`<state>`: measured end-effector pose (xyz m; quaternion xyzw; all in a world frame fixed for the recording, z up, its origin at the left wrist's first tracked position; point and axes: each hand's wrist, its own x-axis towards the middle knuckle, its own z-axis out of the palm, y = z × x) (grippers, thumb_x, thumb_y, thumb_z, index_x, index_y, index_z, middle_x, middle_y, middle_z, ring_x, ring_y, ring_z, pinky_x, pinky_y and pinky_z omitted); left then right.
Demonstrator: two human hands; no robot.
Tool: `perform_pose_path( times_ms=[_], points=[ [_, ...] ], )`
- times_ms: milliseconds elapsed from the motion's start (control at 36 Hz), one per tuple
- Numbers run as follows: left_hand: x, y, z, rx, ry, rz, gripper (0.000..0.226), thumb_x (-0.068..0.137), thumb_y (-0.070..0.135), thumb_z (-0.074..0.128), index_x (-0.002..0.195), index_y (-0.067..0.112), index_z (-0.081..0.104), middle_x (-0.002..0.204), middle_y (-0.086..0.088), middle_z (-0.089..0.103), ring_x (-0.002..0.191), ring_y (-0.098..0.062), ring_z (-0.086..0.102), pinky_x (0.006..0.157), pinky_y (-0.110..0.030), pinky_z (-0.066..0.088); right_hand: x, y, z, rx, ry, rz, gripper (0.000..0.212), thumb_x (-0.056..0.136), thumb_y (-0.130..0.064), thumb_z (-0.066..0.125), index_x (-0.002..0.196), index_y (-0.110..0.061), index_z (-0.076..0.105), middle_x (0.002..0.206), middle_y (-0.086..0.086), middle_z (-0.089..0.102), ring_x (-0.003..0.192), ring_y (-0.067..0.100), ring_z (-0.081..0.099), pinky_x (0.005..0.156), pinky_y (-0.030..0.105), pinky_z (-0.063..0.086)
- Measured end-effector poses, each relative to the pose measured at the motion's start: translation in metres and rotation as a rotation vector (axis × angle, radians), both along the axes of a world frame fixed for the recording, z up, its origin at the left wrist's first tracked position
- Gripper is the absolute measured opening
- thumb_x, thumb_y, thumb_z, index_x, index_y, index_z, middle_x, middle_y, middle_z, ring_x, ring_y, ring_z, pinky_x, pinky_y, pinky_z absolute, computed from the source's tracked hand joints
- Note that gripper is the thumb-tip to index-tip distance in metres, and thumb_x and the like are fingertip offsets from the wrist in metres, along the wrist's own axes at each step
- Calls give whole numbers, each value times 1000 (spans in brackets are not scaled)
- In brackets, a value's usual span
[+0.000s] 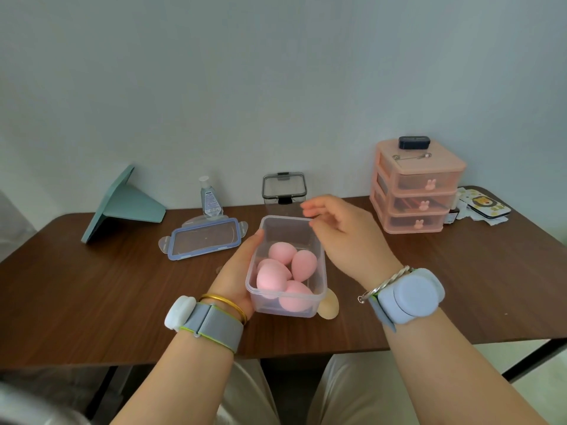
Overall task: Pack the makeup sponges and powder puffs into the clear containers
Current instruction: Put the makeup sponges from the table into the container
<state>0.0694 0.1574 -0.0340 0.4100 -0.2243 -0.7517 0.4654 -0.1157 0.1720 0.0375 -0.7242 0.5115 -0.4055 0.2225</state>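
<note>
A clear rectangular container (319, 250) is lifted over the table's middle, with several pink egg-shaped makeup sponges (282, 273) inside. My left hand (237, 277) grips its left side and underside. My right hand (340, 237) hovers at the container's far right rim, fingers apart and empty. A beige powder puff (329, 306) lies on the table, partly hidden behind the container's near right corner. The container's blue-rimmed lid (204, 239) lies flat to the left. A second clear container with a dark-rimmed lid (283, 188) stands at the back.
A teal stand (122, 204) leans at the back left, with a small sanitizer bottle (210, 197) near the lid. A pink drawer unit (414, 191) stands at the back right, beside a patterned case (484, 205). The brown table's (92, 296) front edge runs just before my wrists.
</note>
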Motion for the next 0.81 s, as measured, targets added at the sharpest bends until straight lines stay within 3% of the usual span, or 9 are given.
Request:
perform_pose_path(
  times_ms=[167, 250, 361, 472, 694, 806],
  points=[
    [4, -6, -1, -2, 81, 142, 62, 77, 55, 72, 127, 20, 63, 123, -17, 68, 112, -40, 64, 97, -63, 46, -9, -6, -7, 146, 245, -88, 40, 93, -21, 47, 132, -28, 48, 127, -11, 56, 103, 7, 57, 85, 24, 43],
    [7, -10, -1, 37, 99, 207, 63, 73, 54, 75, 126, 21, 63, 122, -16, 68, 110, -40, 65, 96, -65, 46, -10, -7, -16, 249, 422, -59, 41, 92, -31, 48, 133, -28, 47, 129, -7, 56, 108, 12, 57, 87, 27, 46],
    [10, -10, 0, 65, 108, 201, 63, 76, 56, 73, 126, 21, 61, 122, -17, 68, 108, -40, 66, 93, -63, 48, -11, -4, -27, 358, 640, 24, 46, 84, -44, 55, 127, -31, 52, 118, -8, 61, 98, 13, 60, 82, 30, 52],
    [12, -10, 0, 79, 76, 185, 67, 73, 58, 74, 127, 22, 60, 122, -18, 67, 108, -41, 65, 93, -64, 48, -7, -1, -35, 451, 721, 69, 56, 76, -59, 64, 123, -30, 54, 108, -8, 62, 90, 12, 61, 77, 28, 55],
    [10, -6, 1, 77, 49, 151, 59, 77, 58, 72, 125, 25, 61, 120, -17, 69, 108, -41, 66, 93, -64, 48, -4, 1, -44, 508, 852, 115, 50, 77, -44, 73, 120, -23, 60, 107, -2, 65, 92, 17, 63, 77, 26, 55],
    [9, -4, -1, 93, 40, 142, 55, 80, 58, 68, 123, 25, 61, 119, -17, 68, 109, -41, 65, 94, -62, 48, -7, -2, -44, 473, 749, 27, 46, 80, -36, 67, 123, -24, 55, 104, -3, 62, 90, 16, 61, 77, 29, 55]
  ],
)
